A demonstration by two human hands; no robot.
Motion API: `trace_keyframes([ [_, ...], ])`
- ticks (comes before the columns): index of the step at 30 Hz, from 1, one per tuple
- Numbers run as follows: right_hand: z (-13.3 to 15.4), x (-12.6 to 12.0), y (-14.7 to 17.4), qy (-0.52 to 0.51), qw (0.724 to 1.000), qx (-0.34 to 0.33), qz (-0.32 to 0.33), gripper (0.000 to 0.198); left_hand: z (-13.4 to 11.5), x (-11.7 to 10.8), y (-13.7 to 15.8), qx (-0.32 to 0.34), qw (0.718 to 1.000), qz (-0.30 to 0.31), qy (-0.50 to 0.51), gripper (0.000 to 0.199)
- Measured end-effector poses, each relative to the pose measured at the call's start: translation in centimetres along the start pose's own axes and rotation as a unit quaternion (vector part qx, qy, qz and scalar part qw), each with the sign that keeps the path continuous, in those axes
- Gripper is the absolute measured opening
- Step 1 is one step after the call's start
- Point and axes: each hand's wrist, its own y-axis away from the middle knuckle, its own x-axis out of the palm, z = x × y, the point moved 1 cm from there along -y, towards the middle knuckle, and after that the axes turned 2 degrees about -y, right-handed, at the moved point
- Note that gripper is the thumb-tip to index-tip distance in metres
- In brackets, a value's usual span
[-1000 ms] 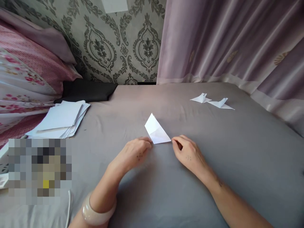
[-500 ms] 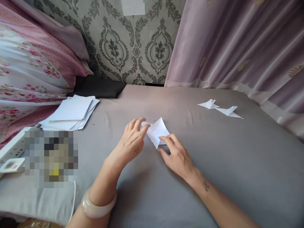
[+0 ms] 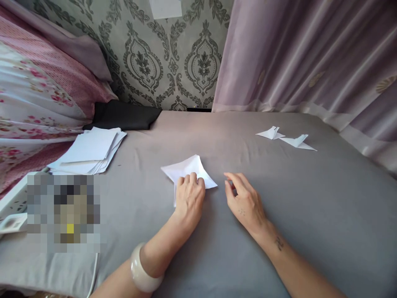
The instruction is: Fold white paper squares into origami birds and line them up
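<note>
A white sheet of folded paper (image 3: 189, 165) lies on the grey cloth in front of me, its pointed corners spread out and one flap showing at the lower left. My left hand (image 3: 191, 194) rests on the front part of it, fingers curled down onto the paper; the fingertips and thumb are hidden. To the right of the paper, clear of its right corner, is my right hand (image 3: 245, 196). It holds nothing, with its fingers bent and a small gap between thumb and forefinger.
Two folded paper figures (image 3: 272, 132) (image 3: 298, 141) lie at the back right. A stack of white paper (image 3: 88, 145) is at the left, before a black cloth item (image 3: 124, 116). A power strip (image 3: 15, 198), a blurred patch and a white cable (image 3: 94, 273) are at the near left.
The paper has shifted left and been turned and spread wider. My left hand has come down onto its front part, while my right hand has let go and moved right.
</note>
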Motion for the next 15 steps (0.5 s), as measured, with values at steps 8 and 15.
trace_keyframes([
  [8, 0.2, -0.1, 1.2, 0.013, 0.985, -0.063, 0.160, 0.035, -1.3, -0.1, 0.5, 0.066, 0.993, 0.087, 0.041, 0.022],
  [15, 0.0, 0.5, 0.8, 0.038, 0.985, -0.061, 0.156, 0.032, -0.4, -0.5, 0.3, 0.066, 0.992, 0.081, 0.072, 0.021],
])
